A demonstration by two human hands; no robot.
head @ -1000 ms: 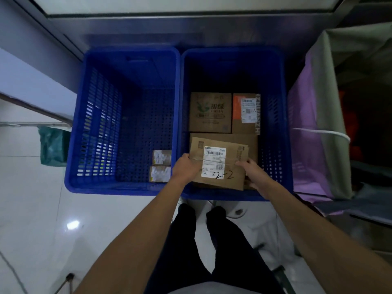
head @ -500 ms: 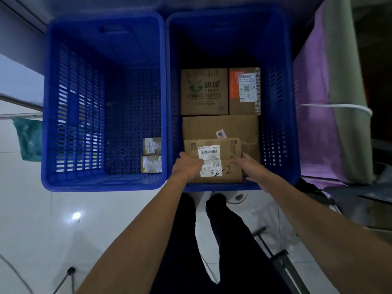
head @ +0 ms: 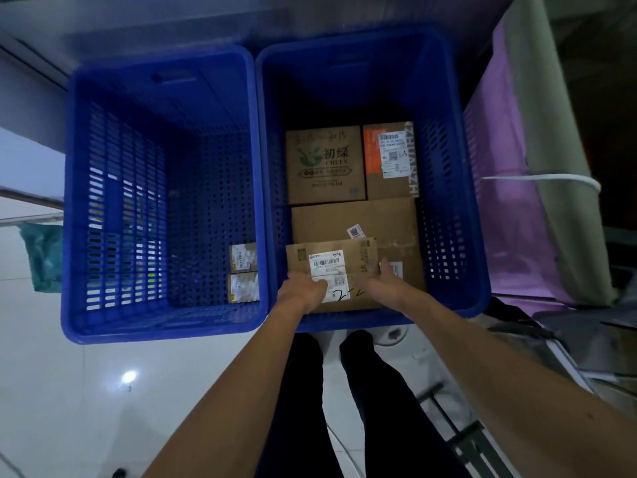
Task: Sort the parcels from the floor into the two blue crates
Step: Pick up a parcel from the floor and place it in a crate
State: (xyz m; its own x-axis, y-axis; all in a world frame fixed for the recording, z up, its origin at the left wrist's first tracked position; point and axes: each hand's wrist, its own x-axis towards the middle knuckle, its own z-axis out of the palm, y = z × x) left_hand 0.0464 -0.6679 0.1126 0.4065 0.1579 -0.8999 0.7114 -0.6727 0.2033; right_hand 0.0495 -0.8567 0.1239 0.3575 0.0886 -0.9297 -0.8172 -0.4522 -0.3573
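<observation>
Two blue crates are seen side by side across the upper half of the frame. The right crate (head: 451, 188) is partly filled: a large plain box (head: 355, 220) at centre, a green-printed box (head: 325, 165) and an orange-labelled box (head: 389, 160) above it. The left crate (head: 113, 201) is nearly bare; only two small parcels (head: 244, 272) are seen in its lower right corner (one above the other, touching).

A flat cardboard parcel (head: 331, 263) with a white barcode label is held low in the right crate, at the near wall, overlapping the large plain box. Whether it is fully resting cannot be told.

The left hand (head: 303, 293) is curled over the parcel's lower left edge, fingers together and clamped on the cardboard. The right hand (head: 386, 284) is laid on the parcel's right side with fingers loosely apart, more pressing than gripping (thumb side hidden).

Progress is judged as mid-task: six parcels are counted in the crates including this one, and its release is judged to be what is left of this step. No floor parcels are shown, so the remaining count cannot be told.
</observation>
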